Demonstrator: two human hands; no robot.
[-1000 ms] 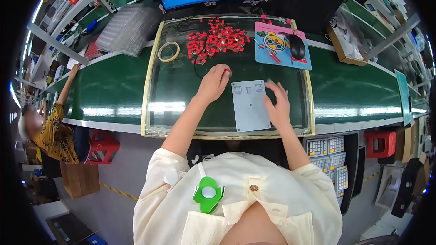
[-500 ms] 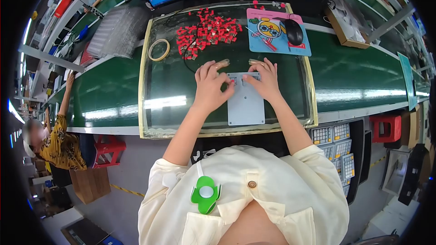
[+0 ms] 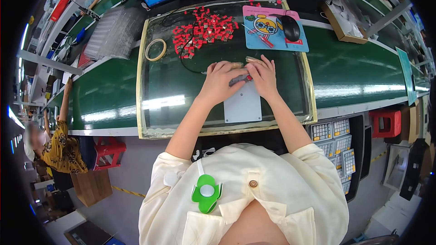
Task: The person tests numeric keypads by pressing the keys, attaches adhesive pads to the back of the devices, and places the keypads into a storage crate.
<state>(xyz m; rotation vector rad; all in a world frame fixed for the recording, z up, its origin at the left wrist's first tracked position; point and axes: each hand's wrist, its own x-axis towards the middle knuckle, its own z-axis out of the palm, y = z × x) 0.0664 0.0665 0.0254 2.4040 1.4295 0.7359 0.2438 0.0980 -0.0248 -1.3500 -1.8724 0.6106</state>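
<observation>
At the far end of the grey rectangular panel (image 3: 243,108), the left hand (image 3: 221,80) and the right hand (image 3: 265,77) are meeting with bent fingers, covering most of that end. One small red piece (image 3: 249,77) is showing between their fingertips; whether either grip is pinching it or just touching it, I cannot tell. The panel is lying flat on a clear sheet (image 3: 170,115), which is covering part of the green table (image 3: 363,79) and is carrying tape along its edges. Beyond the left hand, a loose heap of red-and-metal plug pieces (image 3: 206,31) is spreading out, with a tape roll (image 3: 155,60) lying to its left. Past the right hand, a black mouse (image 3: 290,28) and a red-handled tool (image 3: 266,42) are resting on a cartoon mouse pad (image 3: 252,43). Below the table's near edge, numeric keypads (image 3: 349,162) are lying in a dark tray, and a person in a patterned yellow top (image 3: 68,150) is sitting at the far left.
</observation>
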